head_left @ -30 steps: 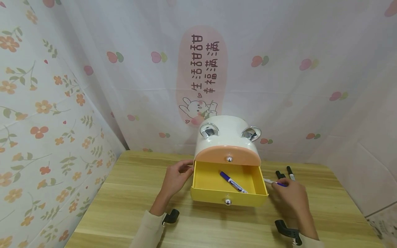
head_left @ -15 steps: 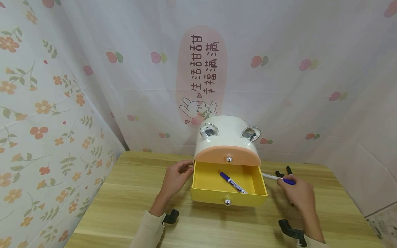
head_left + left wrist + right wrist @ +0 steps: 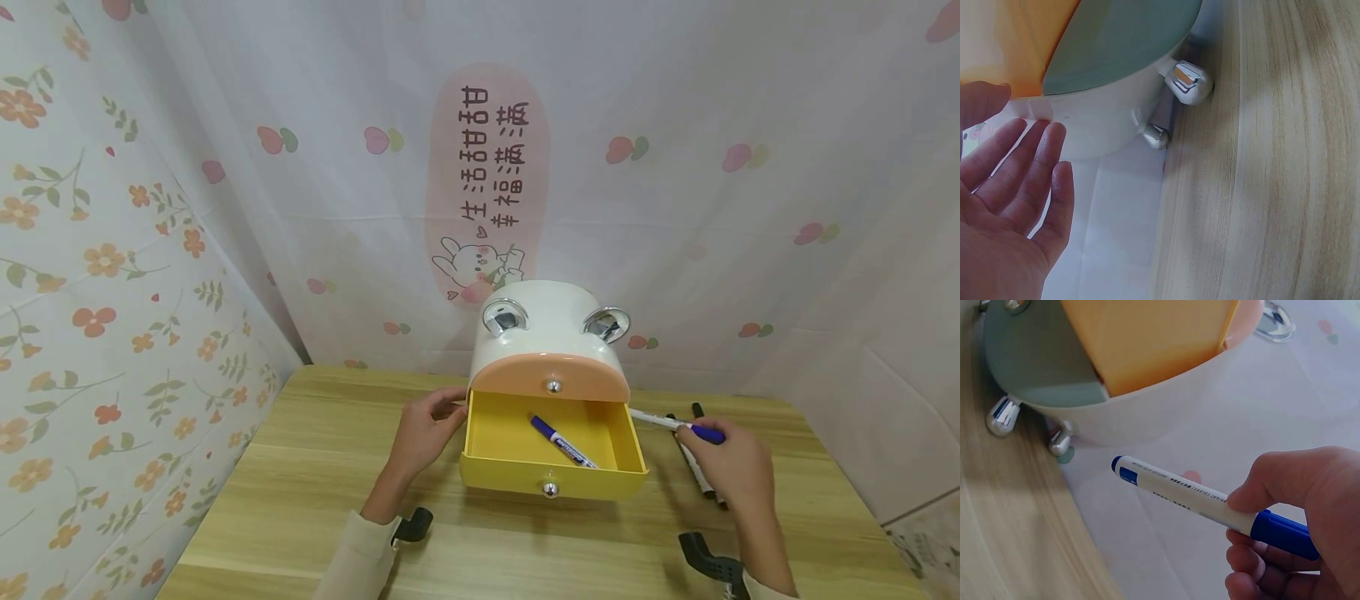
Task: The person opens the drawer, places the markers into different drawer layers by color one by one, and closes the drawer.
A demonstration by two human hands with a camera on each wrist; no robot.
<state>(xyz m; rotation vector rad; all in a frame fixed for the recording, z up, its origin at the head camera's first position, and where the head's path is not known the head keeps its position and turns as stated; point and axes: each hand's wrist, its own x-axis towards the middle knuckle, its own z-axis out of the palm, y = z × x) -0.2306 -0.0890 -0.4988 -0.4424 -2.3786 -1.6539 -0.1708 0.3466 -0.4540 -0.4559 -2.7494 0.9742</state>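
Observation:
A white animal-shaped storage box (image 3: 551, 333) stands on the table with its yellow drawer (image 3: 501, 481) pulled out. Inside the drawer lies a whiteboard marker with a blue cap (image 3: 564, 443). My left hand (image 3: 424, 435) rests at the box's left side, fingers nearly straight; in the left wrist view, the fingertips (image 3: 1055, 134) touch or nearly touch the white wall. To the right of the drawer, my right hand (image 3: 731, 467) pinches another blue-capped marker (image 3: 1179, 497) between thumb and fingers. Its white end points left toward the box.
Two black-capped markers (image 3: 693, 468) lie on the wooden table (image 3: 315, 467) by my right hand, partly hidden by it. Above the yellow drawer is a shut orange drawer (image 3: 551, 371). Silver feet (image 3: 1191, 83) support the box. A patterned curtain (image 3: 675, 250) hangs behind.
My right hand has moved rightward with the blue-capped marker, raising it off the table area. More of the two black-capped markers shows now. My left hand has stayed in place.

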